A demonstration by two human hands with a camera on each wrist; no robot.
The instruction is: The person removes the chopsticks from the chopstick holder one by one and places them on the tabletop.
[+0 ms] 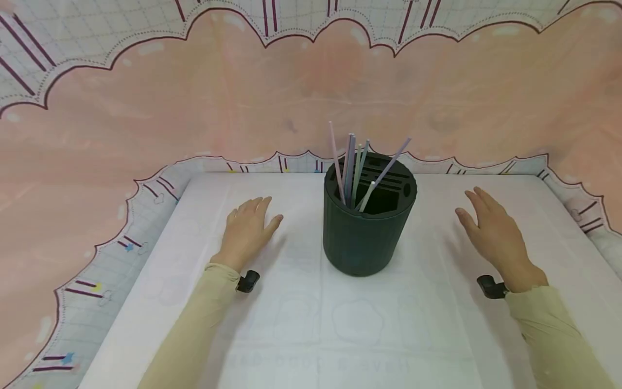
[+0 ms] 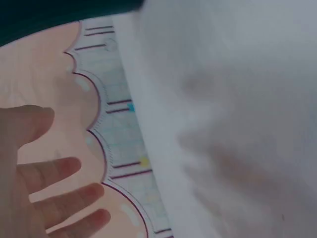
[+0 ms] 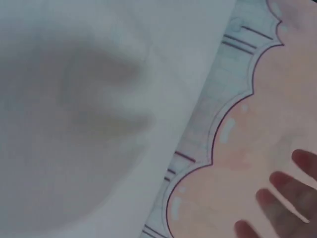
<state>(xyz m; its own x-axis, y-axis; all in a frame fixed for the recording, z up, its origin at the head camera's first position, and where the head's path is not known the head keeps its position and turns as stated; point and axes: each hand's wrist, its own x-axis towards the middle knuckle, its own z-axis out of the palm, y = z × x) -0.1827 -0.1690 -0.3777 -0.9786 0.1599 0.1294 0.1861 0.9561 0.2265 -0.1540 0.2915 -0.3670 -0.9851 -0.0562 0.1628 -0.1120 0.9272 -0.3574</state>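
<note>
White table (image 1: pixel 301 335): dark-green holder (image 1: pixel 366 243) apart, between left hand (image 1: pixel 247 229) and right hand (image 1: pixel 497 235).

Room to pass either side of the dark holder (image 1: pixel 364 243)
White tabletop (image 1: pixel 398 329) lies open just left, right and in front of the holder; thin sticks (image 1: pixel 349 168) jutting above its rim obstruct low crossings.

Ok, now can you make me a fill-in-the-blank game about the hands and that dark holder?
1. The dark holder stands ____ the left hand and the right hand.
2. Thin sticks poke out of the holder's ____, not its bottom.
3. The tabletop's colour is ____.
4. Together, the hands hold ____ of the sticks.

Missing words: between; top; white; none.
</note>
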